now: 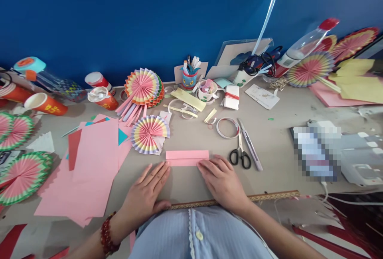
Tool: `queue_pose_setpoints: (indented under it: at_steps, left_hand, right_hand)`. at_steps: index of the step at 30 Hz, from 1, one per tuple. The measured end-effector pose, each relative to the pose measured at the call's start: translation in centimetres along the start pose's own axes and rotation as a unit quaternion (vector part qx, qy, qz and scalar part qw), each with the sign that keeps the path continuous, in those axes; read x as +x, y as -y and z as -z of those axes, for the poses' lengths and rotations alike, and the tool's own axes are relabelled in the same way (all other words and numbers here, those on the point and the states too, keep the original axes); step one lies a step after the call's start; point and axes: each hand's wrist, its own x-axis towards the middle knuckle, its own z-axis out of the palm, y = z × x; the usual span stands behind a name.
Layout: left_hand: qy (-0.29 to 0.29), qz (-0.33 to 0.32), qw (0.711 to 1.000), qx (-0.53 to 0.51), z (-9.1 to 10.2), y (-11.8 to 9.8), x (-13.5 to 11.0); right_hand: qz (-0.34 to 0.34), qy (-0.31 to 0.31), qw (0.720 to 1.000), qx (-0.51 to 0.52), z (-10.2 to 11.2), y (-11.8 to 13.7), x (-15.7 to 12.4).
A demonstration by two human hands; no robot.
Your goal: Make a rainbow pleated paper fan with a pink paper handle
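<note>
A narrow folded pink paper strip (187,157) lies on the table in front of me. My left hand (148,193) rests flat with fingers spread, its fingertips touching the strip's lower left corner. My right hand (221,181) lies flat too, fingers stretched onto the strip's lower right end. Neither hand grips anything. A red bead bracelet (107,237) sits on my left wrist.
A stack of pink sheets (89,167) lies at the left, with a rainbow paper fan (149,133) beside it. Scissors (240,154), a utility knife (250,145) and a tape ring (228,127) sit right of the strip. Cups, more fans and a pen pot (189,77) line the blue wall.
</note>
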Motion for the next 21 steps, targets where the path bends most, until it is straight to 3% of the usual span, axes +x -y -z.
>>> queue_pose_setpoints:
  at_steps: [5,9,13,17,21]
  left_hand:
    - [-0.055,0.033,0.998,-0.026,0.8,0.0,0.1]
    - [-0.129,0.054,0.988,-0.069,1.7,-0.3,2.4]
    - [-0.066,-0.039,0.995,-0.055,1.3,0.1,6.1]
    - [-0.034,-0.041,0.996,-0.067,0.2,1.0,7.6]
    - [-0.047,-0.034,0.995,-0.082,-0.2,1.4,7.7]
  right_hand:
    - [0.002,0.011,1.0,0.006,0.1,-0.2,-0.3]
    - [0.003,0.001,1.0,0.003,0.2,-0.3,0.1]
    - [0.009,-0.023,0.999,0.03,0.3,-0.2,0.6]
    - [0.02,-0.009,1.0,0.017,0.0,-0.6,1.4]
    - [0.053,0.01,0.999,-0.002,-0.3,-1.7,2.8]
